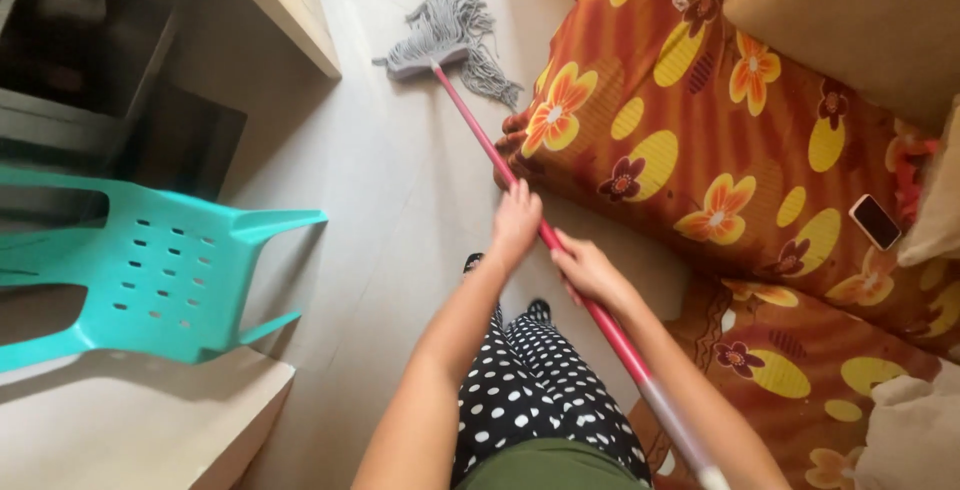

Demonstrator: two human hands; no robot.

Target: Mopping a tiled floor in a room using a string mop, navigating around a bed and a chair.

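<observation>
Both hands grip the mop handle (505, 172), a red pole running from the near right up to the far middle of the floor (380, 200). The left hand (517, 222) sits higher on the pole, fingers wrapped tight around it; the right hand (588, 270) holds just below, fingers also closed on the pole. The grey string mop head (447, 35) lies flat on the pale floor at the far end, close to the corner of the bed (700, 130) with its orange flowered cover, and near a wooden shelf edge (280, 5) on the left. A turquoise chair (160, 270) lies tipped on a bench (120, 420) at the near left, off the floor. A phone (875, 221) rests on the bed at the right. The step looks like a mopping stroke along the bed's side, mid-reach. The next move likely calls for a firm two-handed pull, keeping the head flat and clear of the hanging cover.
</observation>
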